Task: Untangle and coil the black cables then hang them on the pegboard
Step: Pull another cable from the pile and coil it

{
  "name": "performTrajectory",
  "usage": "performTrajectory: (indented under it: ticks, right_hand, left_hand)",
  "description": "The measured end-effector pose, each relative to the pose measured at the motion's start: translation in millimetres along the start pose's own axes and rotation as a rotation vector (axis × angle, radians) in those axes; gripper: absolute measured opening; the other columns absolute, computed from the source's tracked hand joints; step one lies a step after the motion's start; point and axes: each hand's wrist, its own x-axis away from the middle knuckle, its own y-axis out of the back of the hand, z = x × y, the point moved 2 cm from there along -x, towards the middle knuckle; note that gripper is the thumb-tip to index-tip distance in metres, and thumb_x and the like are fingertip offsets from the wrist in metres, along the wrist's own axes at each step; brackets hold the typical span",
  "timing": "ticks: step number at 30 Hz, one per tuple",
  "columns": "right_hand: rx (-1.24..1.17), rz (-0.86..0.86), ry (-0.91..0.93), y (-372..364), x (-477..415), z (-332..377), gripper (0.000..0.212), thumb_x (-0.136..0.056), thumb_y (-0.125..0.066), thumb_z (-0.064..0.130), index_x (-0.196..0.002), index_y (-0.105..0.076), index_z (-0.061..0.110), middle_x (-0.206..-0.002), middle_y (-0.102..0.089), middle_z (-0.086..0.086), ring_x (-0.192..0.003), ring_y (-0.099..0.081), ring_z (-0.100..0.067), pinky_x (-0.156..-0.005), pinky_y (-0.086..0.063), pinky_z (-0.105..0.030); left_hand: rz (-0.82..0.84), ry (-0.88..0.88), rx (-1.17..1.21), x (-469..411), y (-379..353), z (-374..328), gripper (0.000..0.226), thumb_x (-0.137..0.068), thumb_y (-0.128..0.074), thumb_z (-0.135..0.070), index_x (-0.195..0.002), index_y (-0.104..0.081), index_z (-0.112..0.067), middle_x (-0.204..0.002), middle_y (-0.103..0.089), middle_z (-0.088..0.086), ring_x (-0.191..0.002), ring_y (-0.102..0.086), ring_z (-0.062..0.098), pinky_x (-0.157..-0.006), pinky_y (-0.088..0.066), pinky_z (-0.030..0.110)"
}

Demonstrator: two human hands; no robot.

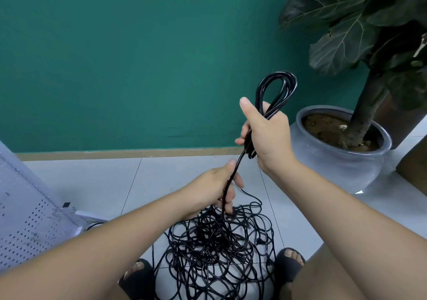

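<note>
Black cable tangle (215,253) on the tiled floor (104,179) btwn my feet, one cable partly coiled in my R hand (265,133).

Green wall (115,57) ahead; big-leafed plant (369,34) in a grey pot (342,165) at right, white perforated pegboard (23,218) low at far left, well apart from the cables. The tangle is a loose heap w/ dark sandals (138,279) on either side. R hand is raised, fingers wrapped round the coil (277,84), whose loops stick up above my fist. L hand (215,188) sits lower, just above the heap, fingers curled round a single strand (235,168) that runs taut from the coil down into the tangle.
</note>
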Motion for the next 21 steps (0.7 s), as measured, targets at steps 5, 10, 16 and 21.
performTrajectory:
  ticks: [5, 10, 16, 21]
  right_hand:
    - [0.127, -0.097, 0.108, 5.2, -1.5, 3.1, 0.047, -0.101, -0.075, 0.040, -0.075, -0.045, 0.014, -0.053, -0.047, -0.008, -0.044, -0.052, -0.024, -0.046, -0.044, -0.024]
    - [0.418, -0.074, 0.216, 10.8, -11.7, -1.9, 0.065, -0.093, -0.077, 0.057, -0.066, -0.030, 0.020, -0.053, -0.034, 0.008, -0.053, -0.041, -0.027, -0.053, -0.043, -0.038]
    - [0.778, 0.162, 0.133, 13.0, -17.1, -18.5, 0.069, -0.093, -0.065, 0.076, -0.068, -0.029, 0.022, -0.050, -0.032, 0.010, -0.043, -0.037, -0.011, -0.049, -0.036, -0.034]
    - [0.723, 0.503, -0.057, 4.1, 6.1, -27.4, 0.071, -0.103, -0.047, 0.073, -0.063, -0.047, 0.014, -0.046, -0.048, 0.000, -0.038, -0.048, -0.016, -0.048, -0.040, -0.027]
  left_hand:
    - [-0.076, -0.053, -0.044, 8.9, -22.0, -6.7, 0.055, -0.114, -0.029, -0.054, -0.102, -0.060, -0.011, -0.057, -0.043, 0.000, -0.046, -0.043, 0.018, -0.057, -0.047, 0.032]
    - [-0.101, -0.173, -0.552, 32.5, -28.0, -22.8, 0.022, -0.111, -0.042, -0.038, -0.101, -0.055, -0.023, -0.048, -0.061, 0.001, -0.045, -0.061, 0.020, -0.058, -0.052, 0.034]
    - [-0.291, -0.405, -0.643, 47.5, 9.6, -51.6, 0.025, -0.101, -0.069, -0.040, -0.082, -0.067, -0.024, -0.056, -0.052, -0.013, -0.054, -0.046, 0.007, -0.055, -0.034, 0.029]
    - [-0.406, -0.534, -0.376, 58.6, 40.5, -69.0, 0.013, -0.089, -0.087, -0.023, -0.082, -0.076, -0.021, -0.057, -0.060, -0.024, -0.053, -0.049, -0.004, -0.058, -0.038, 0.013]
